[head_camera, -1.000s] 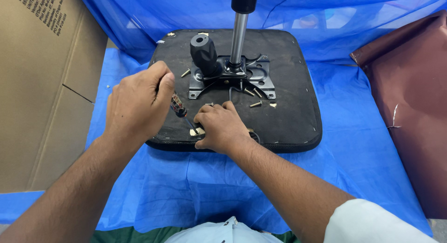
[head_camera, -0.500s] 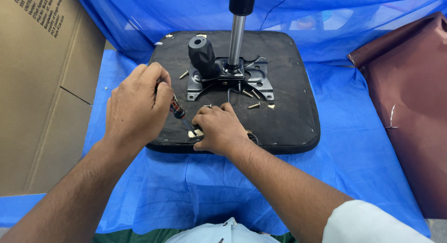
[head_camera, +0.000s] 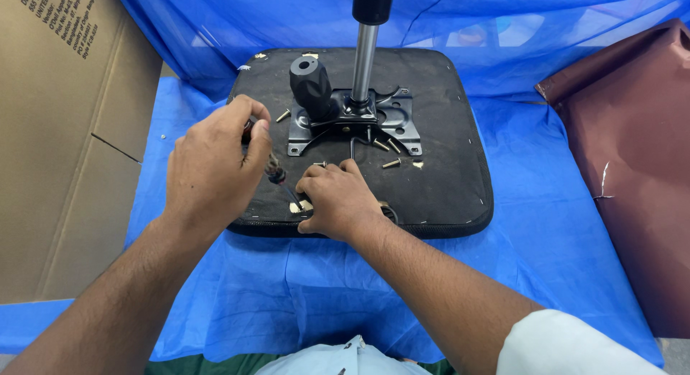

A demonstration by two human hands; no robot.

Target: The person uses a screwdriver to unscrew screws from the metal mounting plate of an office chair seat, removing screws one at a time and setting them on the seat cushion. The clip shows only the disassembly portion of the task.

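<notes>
Gripping the screwdriver (head_camera: 277, 175) in our left hand (head_camera: 212, 166), we have tilted it lower toward the seat base's (head_camera: 445, 166) near edge, where our right hand (head_camera: 338, 199) stays pressed, fingers curled over a small bracket (head_camera: 303, 206).

My right hand (head_camera: 338, 199) covers whatever sits beneath it on the seat base (head_camera: 445, 181) (the screwdriver (head_camera: 284, 184) tip too).

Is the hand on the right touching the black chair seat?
Touching. The head view shows the right hand resting flat on the black seat, fingers pressed down by the screwdriver tip.
</notes>
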